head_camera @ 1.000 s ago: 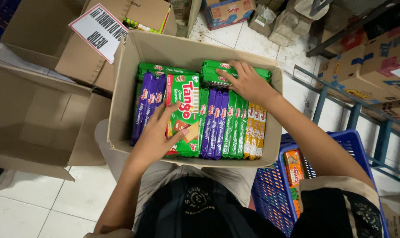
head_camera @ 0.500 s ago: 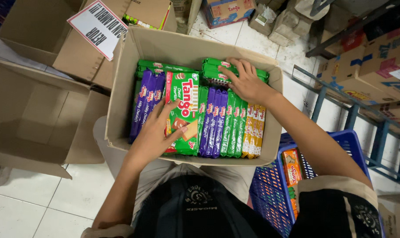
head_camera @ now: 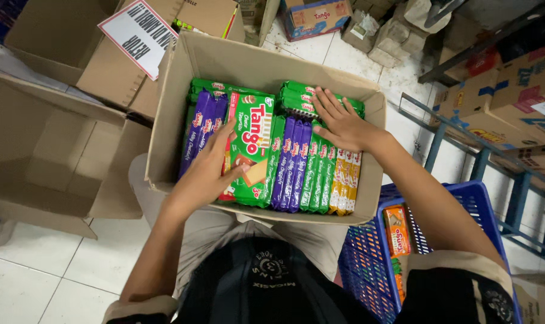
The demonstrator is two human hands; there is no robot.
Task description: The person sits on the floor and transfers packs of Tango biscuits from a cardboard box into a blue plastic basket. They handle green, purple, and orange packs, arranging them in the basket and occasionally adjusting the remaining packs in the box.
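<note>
Two hands: both inside one open cardboard box (head_camera: 164,138) resting on the person's lap.
Large green packet: one, flat on top of the stack, centre of box (head_camera: 255,141).
Purple packets: about three on edge at 9 o'clock of the large packet (head_camera: 201,129); three more at its 3 o'clock (head_camera: 291,165).
Green slim packets: about three on edge beside the second purple group (head_camera: 317,177); more stacked at 12 o'clock of the box (head_camera: 299,96), count unclear.
Yellow packets: two, at the 3 o'clock wall (head_camera: 344,183).
Left hand (head_camera: 209,174): fingers spread loosely, lying flat across the purple packets and the left edge of the large green packet; thumb on its face. No grip closed.
Right hand (head_camera: 341,123): fingers splayed wide, palm down, pressing on the green stack at 1 o'clock; nothing clasped.
Blue crate (head_camera: 368,252): one, at 4 o'clock of the box, orange packet inside (head_camera: 397,231).
Empty carton (head_camera: 50,156): one, at 9 o'clock.
</note>
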